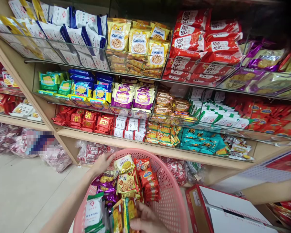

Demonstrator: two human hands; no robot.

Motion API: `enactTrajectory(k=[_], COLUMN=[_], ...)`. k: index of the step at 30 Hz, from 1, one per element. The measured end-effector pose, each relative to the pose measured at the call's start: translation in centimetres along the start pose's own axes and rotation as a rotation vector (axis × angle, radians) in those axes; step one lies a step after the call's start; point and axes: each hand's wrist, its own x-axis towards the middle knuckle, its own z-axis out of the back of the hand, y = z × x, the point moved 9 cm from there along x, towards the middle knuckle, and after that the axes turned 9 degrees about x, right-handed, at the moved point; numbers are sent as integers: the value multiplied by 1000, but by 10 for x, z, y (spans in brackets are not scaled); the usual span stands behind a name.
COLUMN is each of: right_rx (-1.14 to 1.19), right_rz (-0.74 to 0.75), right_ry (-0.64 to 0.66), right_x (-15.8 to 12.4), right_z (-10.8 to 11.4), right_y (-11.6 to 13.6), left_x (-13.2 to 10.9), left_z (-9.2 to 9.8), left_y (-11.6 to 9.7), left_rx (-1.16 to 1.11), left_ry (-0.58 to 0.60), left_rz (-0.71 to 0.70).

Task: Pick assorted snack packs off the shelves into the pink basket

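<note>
A pink plastic basket (pixel 171 181) with a perforated wall is in front of me, holding small wrapped snack packets. My left hand (pixel 103 163) is closed over its upper left rim; part of its grip is hidden. Low in the basket, my right hand (pixel 146 217) pinches a yellow-and-green snack packet (pixel 130 212) between thumb and fingers. Beside that packet is a similar yellow one (pixel 117 216). A white-and-green packet (pixel 94 210) stands at the left, with purple packets (pixel 107 187) above it. Cream-coloured packets (pixel 124 164) and red packets (pixel 149 181) fill the middle and right.
Glass-fronted shelves (pixel 135 77) of sorted snack packets rise ahead, with a wooden ledge (pixel 145 147) below. Plastic bags of packets (pixel 92 153) lie underneath. To the right stands a red-and-white carton (pixel 232 212). Pale floor tiles (pixel 21 187) show at the left.
</note>
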Motion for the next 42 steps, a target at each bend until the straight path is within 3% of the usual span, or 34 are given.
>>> enactTrajectory(k=[7,20,42], right_rx=[-83,-1022,-1277], right_rz=[66,321,341], right_ry=[-144,-480,-606], right_x=[5,23,27], right_z=[4,0,-5], right_y=[4,20,19], left_x=[0,0,0], left_z=[0,-2,1], left_y=[-2,-2,-6], left_rx=[21,55,99], left_ry=[8,18,18], left_rz=[-24,-44,-61])
